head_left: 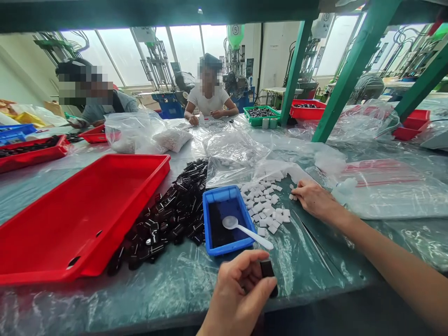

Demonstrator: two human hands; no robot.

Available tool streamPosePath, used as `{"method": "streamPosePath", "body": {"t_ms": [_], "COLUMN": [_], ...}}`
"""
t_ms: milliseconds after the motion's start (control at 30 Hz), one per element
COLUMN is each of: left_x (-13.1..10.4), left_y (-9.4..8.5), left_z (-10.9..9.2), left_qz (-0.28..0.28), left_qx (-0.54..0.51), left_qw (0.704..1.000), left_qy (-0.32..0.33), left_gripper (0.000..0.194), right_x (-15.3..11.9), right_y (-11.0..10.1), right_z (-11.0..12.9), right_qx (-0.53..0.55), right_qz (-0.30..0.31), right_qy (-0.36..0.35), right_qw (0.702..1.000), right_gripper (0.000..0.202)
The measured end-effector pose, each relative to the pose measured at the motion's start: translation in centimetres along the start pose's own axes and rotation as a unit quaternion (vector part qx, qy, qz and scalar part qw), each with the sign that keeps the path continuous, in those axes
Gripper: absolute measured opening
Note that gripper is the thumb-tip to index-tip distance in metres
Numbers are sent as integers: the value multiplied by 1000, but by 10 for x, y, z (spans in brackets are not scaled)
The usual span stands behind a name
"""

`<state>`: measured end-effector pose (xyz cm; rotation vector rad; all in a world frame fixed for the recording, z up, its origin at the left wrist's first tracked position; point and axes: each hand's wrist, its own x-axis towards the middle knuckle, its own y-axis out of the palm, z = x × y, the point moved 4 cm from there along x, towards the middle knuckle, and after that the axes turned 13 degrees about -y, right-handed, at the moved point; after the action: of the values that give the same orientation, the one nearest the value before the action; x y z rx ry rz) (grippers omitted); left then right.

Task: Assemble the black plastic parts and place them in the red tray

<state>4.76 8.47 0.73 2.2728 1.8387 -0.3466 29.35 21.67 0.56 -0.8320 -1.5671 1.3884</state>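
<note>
My left hand (241, 291) holds a small black piece (268, 275) between thumb and fingers, above the table's front edge. My right hand (310, 198) reaches in from the right, its thumb and fingertips pressed together beside a few small white pieces (292, 197); what they pinch is too small to make out. Left of it lie many white squares (268, 207) in a loose spread. A blue tray (206, 233) with dark contents stands in the middle, a white spoon (250, 232) resting across it. Glossy black pieces (168, 214) are heaped left of the tray.
A large red tray (70, 205) stands at the left. Metal tweezers (315, 242) lie right of the white squares. Plastic bags (388, 186) cover the right side. Green posts (336, 79) rise from the table. Two people (210, 100) sit across it.
</note>
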Motion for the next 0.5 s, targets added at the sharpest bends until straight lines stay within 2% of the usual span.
{"method": "streamPosePath", "body": {"t_ms": [100, 233, 367, 500], "left_x": [1, 2, 2, 1], "left_y": [0, -1, -2, -2], "left_z": [0, 2, 4, 3], "left_qz": [18, 44, 71, 82], "left_qx": [-40, -79, -84, -86], "left_qw": [998, 994, 992, 989], "left_qy": [-37, -64, -66, -82], "left_gripper": [25, 35, 38, 42], "right_x": [0, -1, -5, -9], "right_y": [-1, -1, 1, -3], "right_z": [1, 1, 4, 6], "right_qx": [-25, -53, -62, -33], "right_qz": [24, 23, -1, -53], "right_qy": [2, 9, 10, 11], "right_qw": [999, 998, 998, 998], "right_gripper": [19, 19, 20, 18]}}
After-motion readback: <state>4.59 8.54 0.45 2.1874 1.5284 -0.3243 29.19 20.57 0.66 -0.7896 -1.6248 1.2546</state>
